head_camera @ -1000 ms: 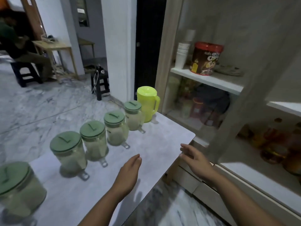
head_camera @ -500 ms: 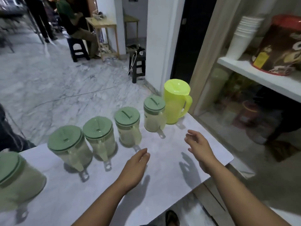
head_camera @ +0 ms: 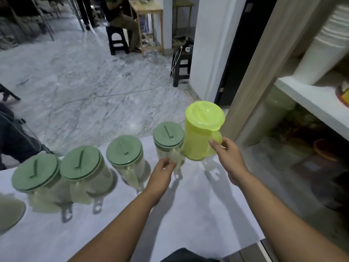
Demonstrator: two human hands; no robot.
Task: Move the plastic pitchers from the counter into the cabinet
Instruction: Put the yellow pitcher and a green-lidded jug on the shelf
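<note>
A yellow-green pitcher [head_camera: 202, 129] with a matching lid stands at the right end of a row on the white counter [head_camera: 188, 214]. My right hand [head_camera: 228, 156] is wrapped around its handle. Left of it stand several clear pitchers with green lids. The nearest of these [head_camera: 168, 137] touches the yellow one, and my left hand [head_camera: 162, 173] pinches its handle. The others [head_camera: 124, 150], [head_camera: 81, 165], [head_camera: 34, 173] stand untouched. The cabinet [head_camera: 251, 72] is at the right.
The cabinet's white shelf [head_camera: 311, 99] carries a stack of white cups [head_camera: 324, 50], with dim items below it. Beyond the counter is marble floor with a black stool [head_camera: 181, 67], a wooden table [head_camera: 149, 10] and a seated person [head_camera: 120, 16].
Both hands have reached forward from mid-counter. The right hand has closed on the yellow pitcher's handle and the left on the nearest clear pitcher's handle. My view has moved closer.
</note>
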